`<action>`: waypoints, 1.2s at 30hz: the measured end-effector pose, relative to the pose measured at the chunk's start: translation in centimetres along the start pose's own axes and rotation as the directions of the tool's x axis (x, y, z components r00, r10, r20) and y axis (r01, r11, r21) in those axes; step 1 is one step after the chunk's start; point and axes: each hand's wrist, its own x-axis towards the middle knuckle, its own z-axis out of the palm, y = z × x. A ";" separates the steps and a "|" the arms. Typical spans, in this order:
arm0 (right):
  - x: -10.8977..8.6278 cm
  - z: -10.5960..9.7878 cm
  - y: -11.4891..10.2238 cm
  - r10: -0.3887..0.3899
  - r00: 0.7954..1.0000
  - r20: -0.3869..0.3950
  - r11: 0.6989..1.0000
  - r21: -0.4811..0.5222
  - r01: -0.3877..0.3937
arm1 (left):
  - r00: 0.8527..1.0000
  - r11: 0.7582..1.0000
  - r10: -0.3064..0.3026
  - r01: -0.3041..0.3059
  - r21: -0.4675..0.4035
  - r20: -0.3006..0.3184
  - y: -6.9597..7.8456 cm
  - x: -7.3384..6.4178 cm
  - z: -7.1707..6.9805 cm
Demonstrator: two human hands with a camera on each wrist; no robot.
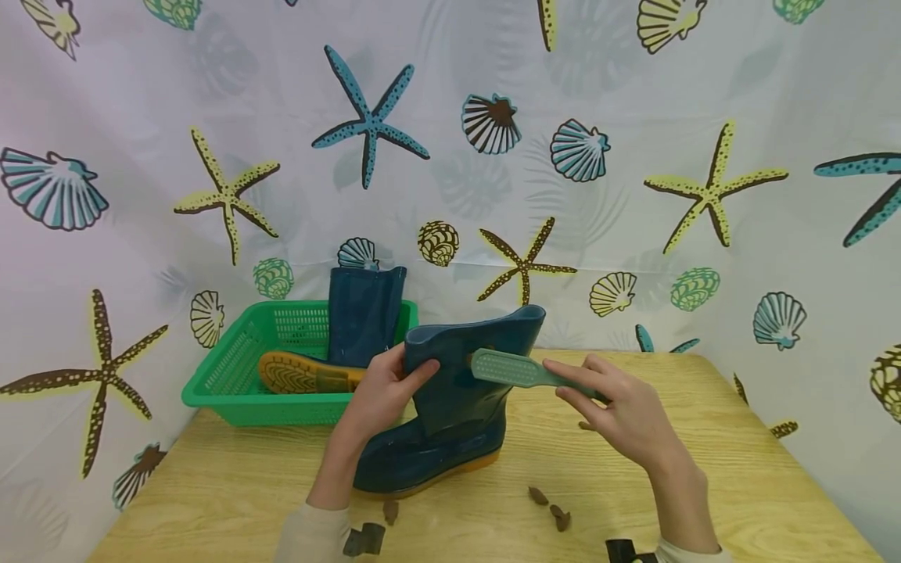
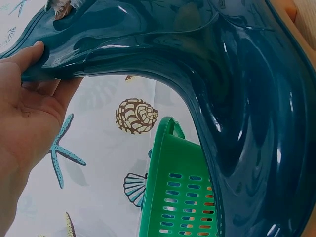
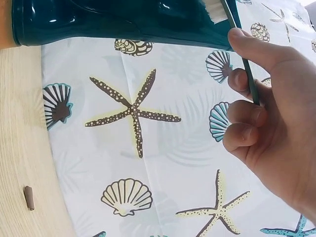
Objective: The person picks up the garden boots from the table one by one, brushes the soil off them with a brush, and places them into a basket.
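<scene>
A dark blue rubber boot (image 1: 457, 399) with an orange-tan sole stands on the wooden table, its shaft tilted. My left hand (image 1: 383, 391) grips the shaft near its top rim, thumb on the near side and fingers mostly behind. A pale green scrub brush (image 1: 514, 369) is in my right hand (image 1: 626, 407), pinched by the handle between thumb and fingers. White bristles (image 3: 213, 10) meet the shaft in the right wrist view. Beside the brush head, a brown clump (image 2: 63, 10) clings to the boot in the left wrist view.
A green plastic basket (image 1: 281, 418) at the back left holds a second blue boot shaft (image 1: 362, 317) and a boot with its tan sole (image 1: 303, 374) showing. Several brown bits (image 1: 561, 517) lie on the table (image 1: 704, 469). A shell-and-starfish patterned sheet (image 1: 450, 195) hangs behind.
</scene>
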 end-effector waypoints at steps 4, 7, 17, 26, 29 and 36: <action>0.0 -0.3 0.0 -0.009 1.000 -0.003 1.000 -0.023 0.009 | 1.000 1.000 -0.012 0.012 0.009 -0.005 0.0 0.0 0.0; -0.1 -0.5 0.0 -0.024 1.000 -0.019 1.000 0.005 0.024 | 1.000 1.000 -0.015 0.015 0.013 -0.006 0.1 0.0 0.0; 0.8 0.6 -0.6 -0.128 0.990 -0.057 0.988 0.082 0.133 | 1.000 0.999 -0.026 0.026 0.024 -0.007 0.4 0.0 0.0; 0.5 0.6 0.0 -0.076 0.996 -0.053 0.997 0.009 0.077 | 1.000 1.000 -0.023 0.023 0.020 -0.011 0.3 0.2 -0.1; 0.2 0.5 0.3 -0.049 0.998 -0.048 0.998 0.028 0.051 | 0.999 0.999 -0.036 0.036 0.023 -0.010 0.2 0.2 -0.1; -0.3 0.0 0.4 -0.003 1.000 -0.029 0.990 0.142 0.007 | 0.999 0.999 -0.039 0.039 0.029 -0.015 -0.1 0.1 0.0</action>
